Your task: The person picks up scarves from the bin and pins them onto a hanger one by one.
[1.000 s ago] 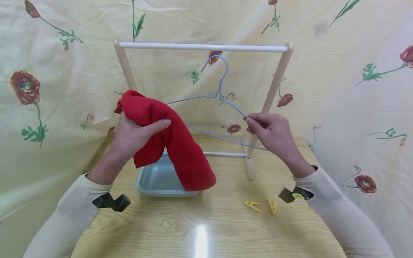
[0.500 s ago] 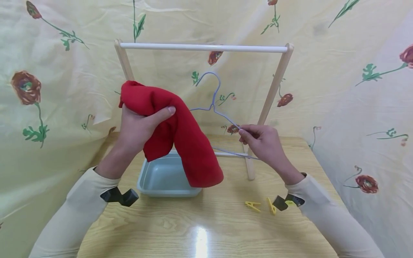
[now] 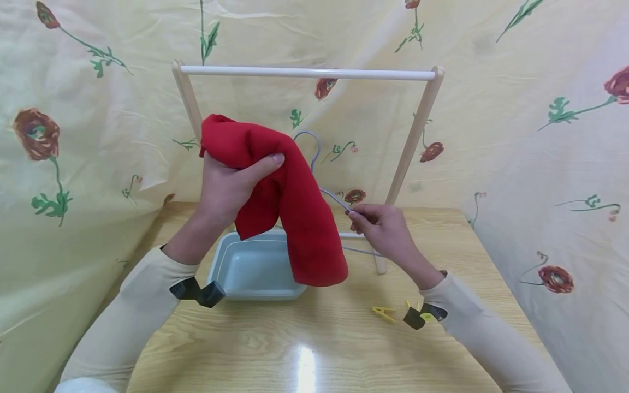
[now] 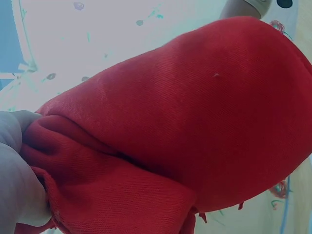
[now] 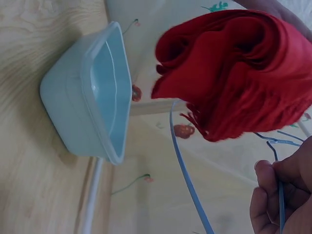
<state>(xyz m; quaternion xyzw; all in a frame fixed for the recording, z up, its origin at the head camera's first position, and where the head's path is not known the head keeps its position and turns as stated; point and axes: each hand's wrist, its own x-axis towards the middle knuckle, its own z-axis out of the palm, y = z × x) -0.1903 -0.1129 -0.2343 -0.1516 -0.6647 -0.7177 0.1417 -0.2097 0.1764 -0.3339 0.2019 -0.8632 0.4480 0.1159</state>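
A folded red fringed scarf point(image 3: 314, 234) hangs from my left hand point(image 3: 226, 185), which grips it with the thumb across the front. In the left wrist view the scarf point(image 4: 195, 112) fills most of the picture. My right hand point(image 3: 383, 226) pinches one sloping arm of a thin blue wire hanger point(image 3: 336, 200). From the head, the scarf covers much of the hanger's left side and part of its hook. In the right wrist view the hanger's lower wire point(image 5: 183, 168) passes behind the scarf's fringed end point(image 5: 234, 78).
A light-blue plastic basin point(image 3: 255, 296) stands on the wooden table point(image 3: 255, 349) below the scarf. Behind it is a wooden-legged rack with a white top rail point(image 3: 304, 71). Two yellow clothespins point(image 3: 383, 313) lie at right, one partly hidden by the wrist camera. Flowered cloth point(image 3: 83, 218) surrounds the table.
My left hand has moved right and slightly up with the scarf. The right hand has brought the hanger down and left, so the scarf now covers more of it.
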